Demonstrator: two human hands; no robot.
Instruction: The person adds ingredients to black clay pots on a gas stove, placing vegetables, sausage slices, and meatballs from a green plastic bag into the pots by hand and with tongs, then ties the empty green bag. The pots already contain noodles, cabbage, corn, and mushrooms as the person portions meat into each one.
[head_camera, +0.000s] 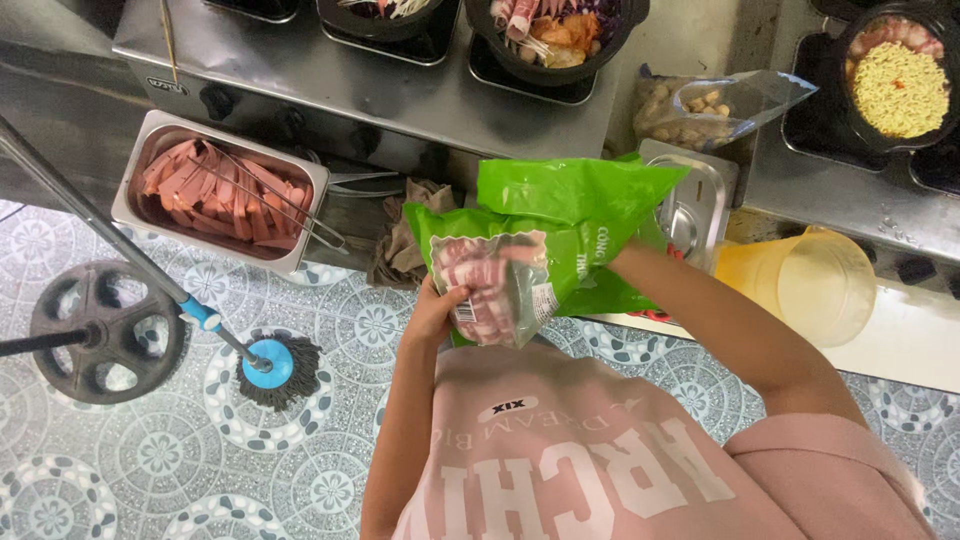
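Got the green bag (560, 215) of sliced meat up against my chest, left hand (435, 312) cupped under the clear bottom so the weight sits there. Right hand (612, 258) goes into the crumpled top; fingers hidden, can't tell its grip. Further out, sausage tray (222, 190) with tongs, pots cut off at the edge.

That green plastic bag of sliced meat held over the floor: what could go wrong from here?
1. The green plastic bag of sliced meat is held up between the left hand and right hand, above the patterned tile floor; a slip could drop it.
2. The translucent yellow plastic jug stands near the right forearm and might get knocked.
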